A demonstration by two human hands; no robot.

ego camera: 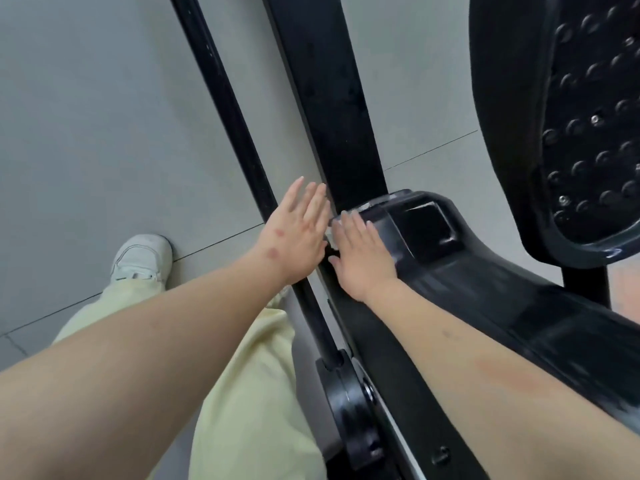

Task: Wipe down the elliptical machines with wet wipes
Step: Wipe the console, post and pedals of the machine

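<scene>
A black elliptical machine fills the right side, with a wide black rail (332, 109) running up the middle and a moulded black housing (478, 282) below it. My right hand (363, 252) lies flat, fingers straight, pressing a white wet wipe (331, 233) on the housing's front end; only the wipe's edge shows beside the fingers. My left hand (299, 228) hovers just left of it with fingers straight, holding nothing. A studded black foot pedal (588, 126) hangs at the upper right.
A thin black bar (228, 109) runs diagonally left of the rail to a pivot joint (353, 407) near the bottom. Grey floor tiles (97, 126) spread to the left. My leg in pale yellow trousers (249, 393) and a white shoe (143, 259) stand beside the machine.
</scene>
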